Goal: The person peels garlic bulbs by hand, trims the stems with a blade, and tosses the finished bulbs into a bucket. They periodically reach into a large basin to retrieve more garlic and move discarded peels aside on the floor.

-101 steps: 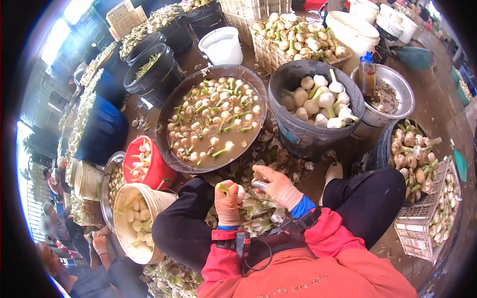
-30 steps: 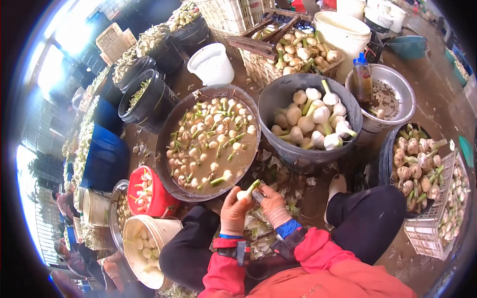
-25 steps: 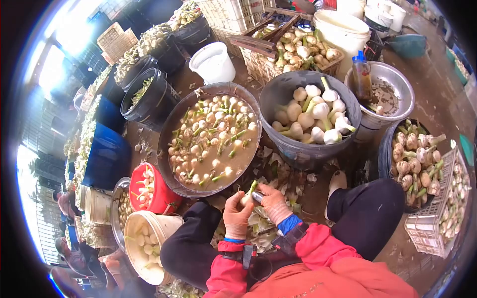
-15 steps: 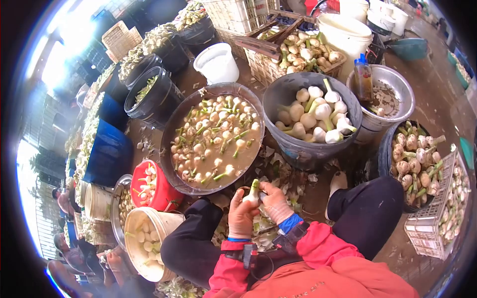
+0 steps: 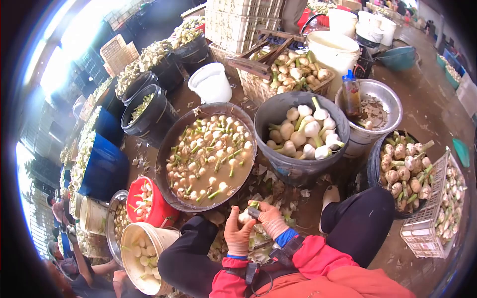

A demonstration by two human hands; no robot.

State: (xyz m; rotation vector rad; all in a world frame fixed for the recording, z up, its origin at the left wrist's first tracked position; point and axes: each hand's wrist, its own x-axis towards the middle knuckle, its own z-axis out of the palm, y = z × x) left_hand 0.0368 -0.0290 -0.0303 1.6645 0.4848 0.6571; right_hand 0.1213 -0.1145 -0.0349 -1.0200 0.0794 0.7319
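Between my hands is a garlic bulb [image 5: 244, 217] with a short green stem, held low over my lap. My left hand [image 5: 237, 232] is closed around its side, thumb pointing up; part of the bulb is hidden behind the fingers. From the other side my right hand [image 5: 272, 220] closes on a small dark grey tool [image 5: 254, 212], which rests against the bulb near the stem. Its exact kind is not clear. Both hands look gloved. Beyond them a wide dark tub [image 5: 164, 186] holds garlic in muddy water, and a black bucket [image 5: 283, 166] holds cleaned white bulbs.
To the right stand a black bucket of unpeeled garlic [image 5: 405, 171] and a plastic crate [image 5: 422, 233]. At left are a red bucket [image 5: 166, 214] and a cream bucket [image 5: 169, 236]. A bottle [image 5: 352, 97] stands in a metal basin [image 5: 392, 116]. Peelings litter the floor.
The view has tilted up, so the tubs appear lower. The bulb's stem, upright before, now leans, and the dark tool shows more plainly against the bulb. My left thumb has lifted.
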